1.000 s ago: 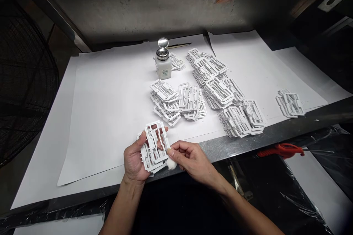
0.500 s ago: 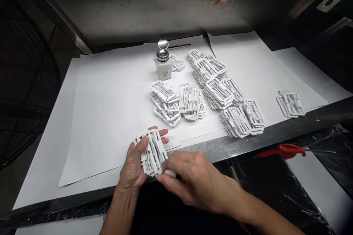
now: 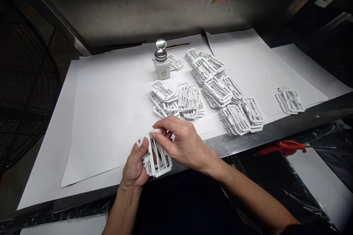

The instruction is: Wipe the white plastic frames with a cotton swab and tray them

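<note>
Near the table's front edge, my left hand (image 3: 135, 167) grips a small stack of white slotted plastic frames (image 3: 157, 159), its thumb on their left side. My right hand (image 3: 182, 141) is closed at the top end of that stack, thumb and forefinger pinched on something white, too small to make out. Piles of similar frames lie beyond my hands: one pile (image 3: 163, 91), another beside it (image 3: 190, 99), and larger ones to the right (image 3: 217, 90). A white bottle (image 3: 162, 69) with a raised metal lid stands behind them.
White paper sheets (image 3: 96, 110) cover the metal table (image 3: 228, 147). A small frame pile (image 3: 291, 101) lies at the right. A red-handled tool (image 3: 284, 148) is below the front edge. A thin dark tool (image 3: 178, 46) lies behind the bottle. A fan guard (image 3: 30, 77) stands at left.
My right hand has moved from the lower end of the held stack up to its top end. The white item at its fingertips is now less visible. My left hand still holds the stack.
</note>
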`<state>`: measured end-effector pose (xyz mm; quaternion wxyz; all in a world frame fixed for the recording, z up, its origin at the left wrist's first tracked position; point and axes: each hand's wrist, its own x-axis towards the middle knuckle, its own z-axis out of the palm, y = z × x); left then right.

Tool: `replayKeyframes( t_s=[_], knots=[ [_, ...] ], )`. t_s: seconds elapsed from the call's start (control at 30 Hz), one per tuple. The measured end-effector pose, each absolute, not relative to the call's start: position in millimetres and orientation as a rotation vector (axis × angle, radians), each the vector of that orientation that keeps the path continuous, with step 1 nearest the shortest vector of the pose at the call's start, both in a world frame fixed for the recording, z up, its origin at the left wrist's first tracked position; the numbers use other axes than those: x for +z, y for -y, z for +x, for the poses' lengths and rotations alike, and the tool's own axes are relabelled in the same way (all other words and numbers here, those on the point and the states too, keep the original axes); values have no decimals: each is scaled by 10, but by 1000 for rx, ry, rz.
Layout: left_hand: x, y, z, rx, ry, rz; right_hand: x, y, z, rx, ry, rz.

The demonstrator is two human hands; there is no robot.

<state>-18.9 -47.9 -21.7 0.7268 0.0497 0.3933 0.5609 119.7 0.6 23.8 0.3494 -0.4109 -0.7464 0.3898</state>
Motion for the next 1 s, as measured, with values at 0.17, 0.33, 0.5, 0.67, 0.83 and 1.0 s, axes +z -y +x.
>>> replayKeyframes(
  t_s=[0.17,0.33,0.5,0.67,0.83,1.0],
  knots=[
    [-270,484,-284,1184,-902,112,210,-31,1349,902,1920,-1263],
    [-287,447,-293,1217,-907,97,201,12,1349,945,1888,-1210],
    [-235,404,-311,1241,-895,112,182,223,1390,1085,2061,-1171],
    [-239,380,-340,1260,-906,103,180,419,1550,1300,1956,-1233],
    [-259,382,-282,1264,-883,122,209,412,1347,1217,1853,-1166],
    [-229,376,-294,1322,-910,105,154,428,1265,1170,2023,-1073]
  ],
)
